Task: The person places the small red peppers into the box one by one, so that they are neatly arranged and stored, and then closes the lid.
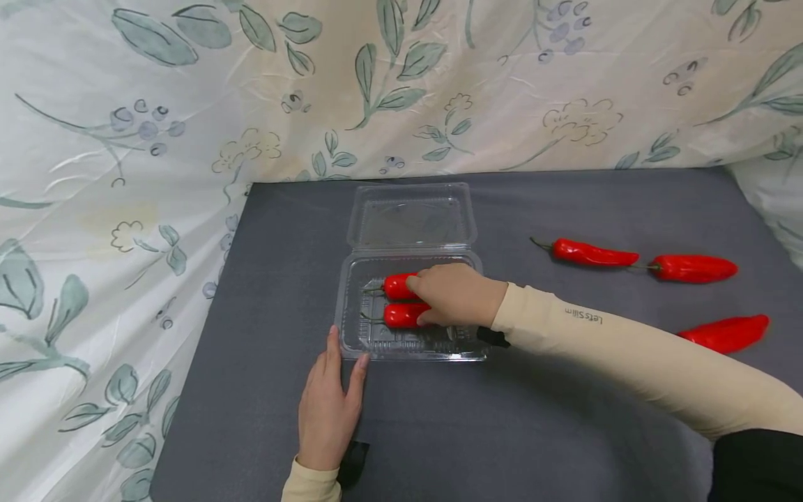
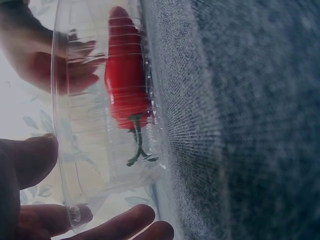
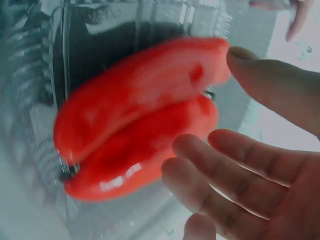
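Observation:
A clear plastic clamshell box [image 1: 345, 310] lies with its lid [image 1: 410, 216] folded back. Inside it lie two red chili peppers side by side, a far one [image 1: 395, 286] and a near one [image 1: 401, 316], their stems toward the left. My right hand [image 1: 454, 293] is over them and hides their right ends in the head view. The right wrist view shows its fingers spread loosely beside the peppers, with the thumb at one pepper's end. My left hand [image 1: 329, 411] touches the box's near left corner with fingers extended; the left wrist view shows a pepper [image 2: 125, 70] through the wall.
On the grey table [image 1: 251, 314], to the right, are three more red chili peppers: one at the back [image 1: 592, 253], one beside it [image 1: 693, 268], and one [image 1: 728, 335] partly behind the right sleeve. A floral cloth [image 1: 389, 90] hangs along the back and left.

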